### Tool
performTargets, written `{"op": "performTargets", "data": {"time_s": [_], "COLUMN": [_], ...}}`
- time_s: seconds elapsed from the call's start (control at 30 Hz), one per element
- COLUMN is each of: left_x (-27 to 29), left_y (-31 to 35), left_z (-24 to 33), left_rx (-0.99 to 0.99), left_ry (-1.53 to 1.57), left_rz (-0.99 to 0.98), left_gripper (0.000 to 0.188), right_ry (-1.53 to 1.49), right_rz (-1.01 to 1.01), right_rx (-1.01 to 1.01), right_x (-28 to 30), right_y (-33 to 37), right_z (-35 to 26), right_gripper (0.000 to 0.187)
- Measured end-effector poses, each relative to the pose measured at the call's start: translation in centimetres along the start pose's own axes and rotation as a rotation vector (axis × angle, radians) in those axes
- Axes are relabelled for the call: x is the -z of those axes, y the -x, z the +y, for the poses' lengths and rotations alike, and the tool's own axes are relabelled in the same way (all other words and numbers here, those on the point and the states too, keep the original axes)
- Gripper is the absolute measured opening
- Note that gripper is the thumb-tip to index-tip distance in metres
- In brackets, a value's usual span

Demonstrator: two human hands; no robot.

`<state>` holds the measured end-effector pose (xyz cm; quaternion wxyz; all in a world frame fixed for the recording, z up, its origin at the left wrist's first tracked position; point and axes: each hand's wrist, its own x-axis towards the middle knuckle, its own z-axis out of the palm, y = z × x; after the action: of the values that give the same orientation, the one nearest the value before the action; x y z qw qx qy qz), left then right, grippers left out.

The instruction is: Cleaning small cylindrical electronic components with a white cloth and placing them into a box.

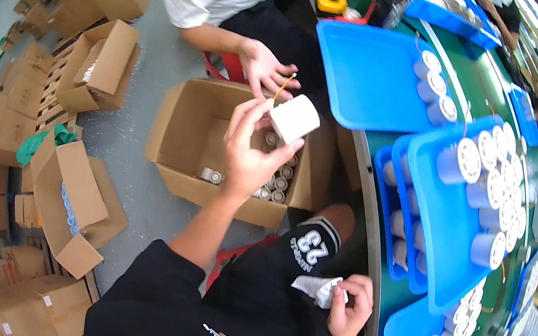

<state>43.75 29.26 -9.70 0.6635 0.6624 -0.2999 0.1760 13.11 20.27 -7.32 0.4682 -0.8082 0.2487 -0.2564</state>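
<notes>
My left hand (250,154) grips a white cylindrical part (295,120) between thumb and fingers, held up over an open cardboard box (184,186). A thin orange-yellow wire (285,85) with a small white plug sticks out from the part. Just beyond it, a co-worker's open hand (264,67) reaches out, palm showing; I cannot tell whether it touches the wire. Low on the right, my right hand (351,306) pinches a crumpled white cloth or tissue (318,289) above my lap. Several similar white and grey cylinders (273,186) lie inside the box, along its right side.
To the right, a green workbench (388,135) carries blue trays (435,217) of white cylinders, some stacked. Another blue tray (362,77) lies farther back. Open cartons (75,196) and stacked boxes (7,117) fill the left side. Other people sit along the bench.
</notes>
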Motion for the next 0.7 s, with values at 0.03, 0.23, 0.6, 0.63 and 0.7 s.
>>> {"op": "performTargets", "data": {"time_s": [0.03,0.23,0.6,0.63,0.7], "left_x": [0.7,2.1,-0.1,-0.3,-1.4], "left_y": [0.9,2.5,5.4,5.8,6.5], "left_z": [1.7,6.8,11.8,11.7,12.2], "left_rx": [0.058,-0.178,-0.189,-0.195,-0.212], "left_ry": [0.069,0.19,0.354,0.363,0.432], "left_rz": [-0.144,-0.675,-0.939,-0.94,-0.971], "left_gripper": [0.067,0.056,0.052,0.052,0.053], "right_ry": [-0.025,-0.281,0.062,0.07,0.118], "right_rz": [0.028,0.211,0.257,0.27,0.302], "right_rx": [0.005,0.19,0.237,0.229,0.223], "right_x": [0.2,1.1,0.3,0.3,1.4], "right_y": [0.0,-1.2,-0.6,-0.2,0.7], "right_z": [0.0,-2.3,-5.0,-4.8,-4.2], "right_gripper": [0.009,0.012,0.03,0.03,0.03]}}
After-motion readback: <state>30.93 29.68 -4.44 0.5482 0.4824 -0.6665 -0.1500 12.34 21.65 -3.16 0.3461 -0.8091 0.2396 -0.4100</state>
